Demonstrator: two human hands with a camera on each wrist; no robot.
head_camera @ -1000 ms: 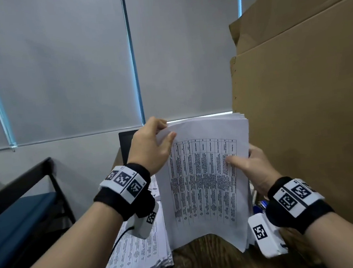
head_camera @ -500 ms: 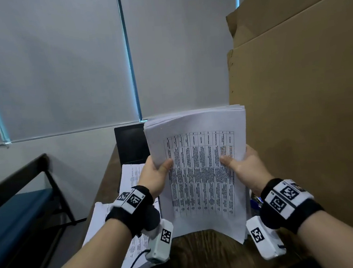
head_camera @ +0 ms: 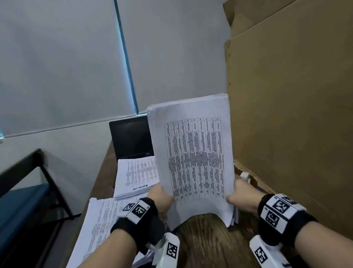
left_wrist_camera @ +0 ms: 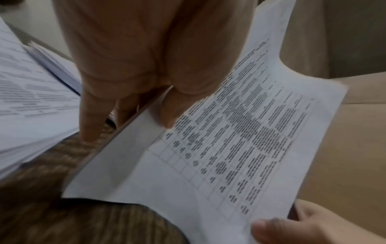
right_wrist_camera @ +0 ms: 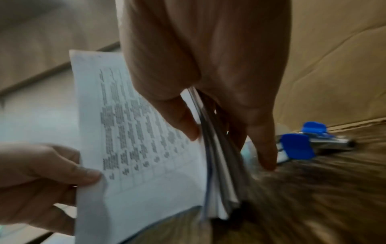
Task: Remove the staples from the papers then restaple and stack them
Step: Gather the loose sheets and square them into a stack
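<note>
Both hands hold a thick bundle of papers (head_camera: pixel 194 153) upright on the wooden bench (head_camera: pixel 207 248).

The left hand (head_camera: pixel 161 199) and the right hand (head_camera: pixel 241 194) each grip one side edge of the bundle low down, thumb on the printed front and fingers (left_wrist_camera: pixel 92 115) behind; its lower edge stands on the bench and the front sheet curls up in the middle. The page carries a printed table, too blurred to read. Only the head view shows two other paper stacks (head_camera: pixel 106 221) lying flat on the left, a dark monitor (head_camera: pixel 130 138) behind them, and a cardboard wall (head_camera: pixel 297 112) on the right. Only the right wrist view shows a blue stapler (right_wrist_camera: pixel 303 142) on the bench beside the right hand.
</note>
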